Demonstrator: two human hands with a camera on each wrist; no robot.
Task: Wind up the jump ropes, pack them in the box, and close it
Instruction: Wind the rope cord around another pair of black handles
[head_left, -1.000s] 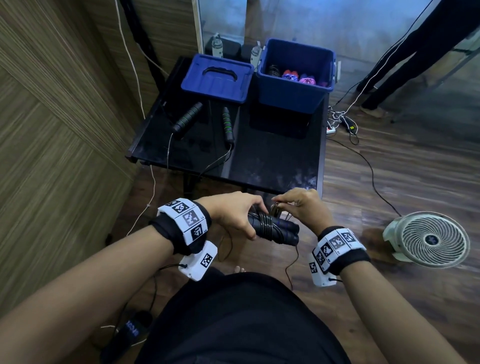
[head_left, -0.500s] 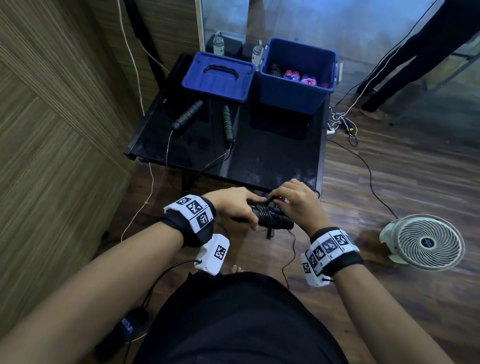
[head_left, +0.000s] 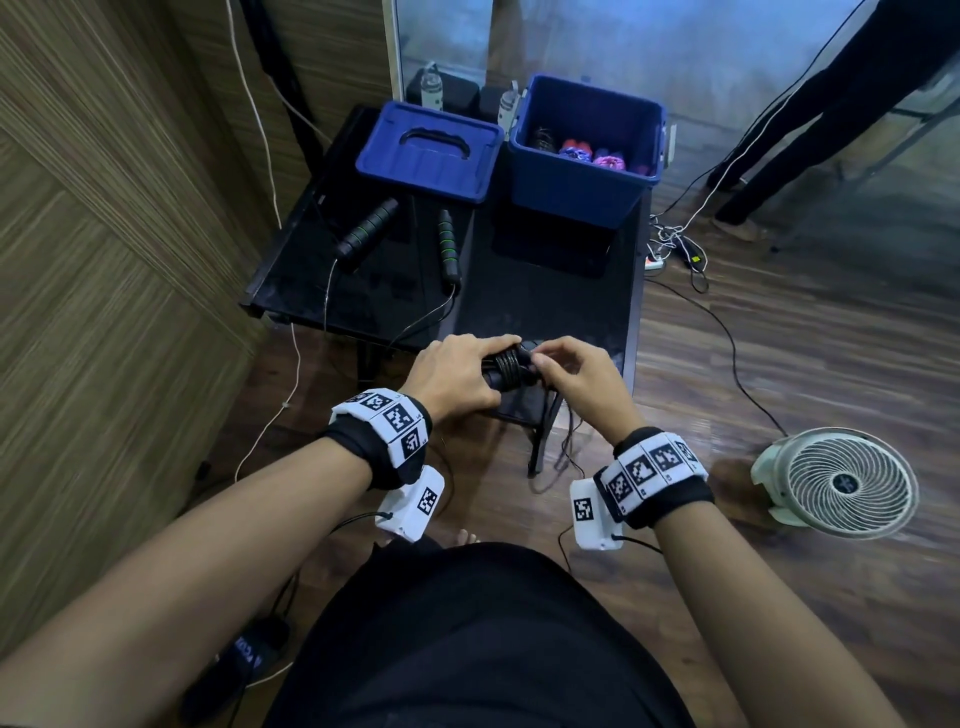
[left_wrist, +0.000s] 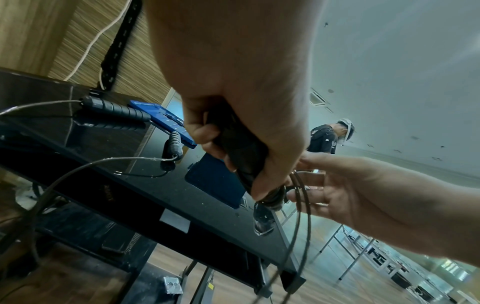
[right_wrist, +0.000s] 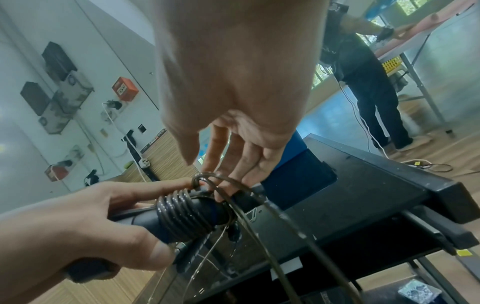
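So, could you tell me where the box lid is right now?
In the head view, the lid lies on the table's far left, beside the open box.

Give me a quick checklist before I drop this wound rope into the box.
1. Left hand grips the handles: ok.
2. Cord fully wound: not ok, a loose loop hangs by the right hand.
3. Box open: ok, lid lies beside it.
4. Room in box: cannot tell, some ropes already inside.
5. Second rope wound: not ok, lies unwound on the table.
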